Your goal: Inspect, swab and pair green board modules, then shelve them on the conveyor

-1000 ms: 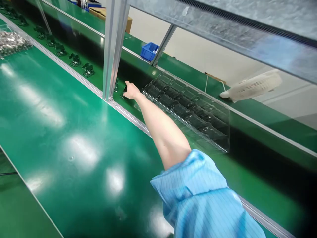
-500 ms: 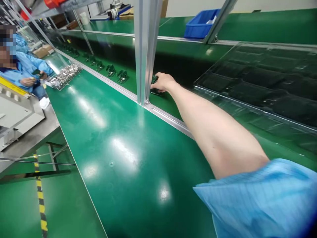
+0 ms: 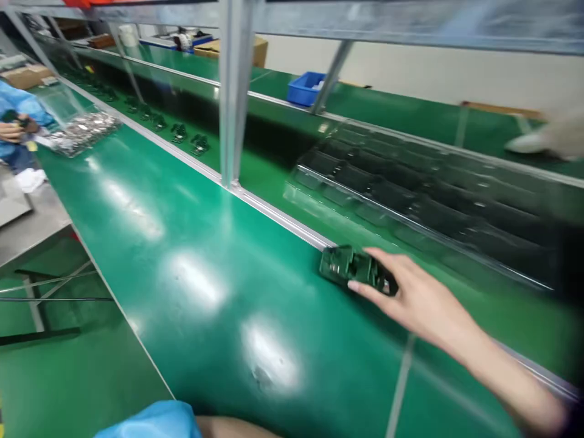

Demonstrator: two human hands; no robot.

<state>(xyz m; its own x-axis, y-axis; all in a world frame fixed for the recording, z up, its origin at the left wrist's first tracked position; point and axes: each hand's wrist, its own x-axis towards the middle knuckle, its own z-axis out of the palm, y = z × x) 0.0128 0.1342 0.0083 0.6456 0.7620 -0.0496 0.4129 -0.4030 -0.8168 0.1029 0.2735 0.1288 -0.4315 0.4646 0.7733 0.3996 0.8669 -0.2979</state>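
My right hand (image 3: 406, 286) grips a dark green plastic housing (image 3: 349, 267) with small metal bits in it, thumb on the near side and fingers on the far side. The housing is held over the bench by the metal rail. Of my left arm, only a blue sleeve (image 3: 150, 420) and a bit of forearm show at the bottom edge; the left hand is out of view. Several similar dark green parts (image 3: 199, 144) sit in a row on the green belt (image 3: 260, 176) beyond the rail.
A clear compartmented plastic tray (image 3: 387, 194) lies to the right. A metal post (image 3: 232, 91) rises from the rail (image 3: 283, 222). Small metal parts fill a clear tray (image 3: 84, 131) at the left, near a co-worker's hands (image 3: 16, 128). A blue bin (image 3: 305, 89) stands behind.
My right hand has come back from behind the post, moving right and nearer to me with the green housing. The view has turned right, and my left sleeve now shows.
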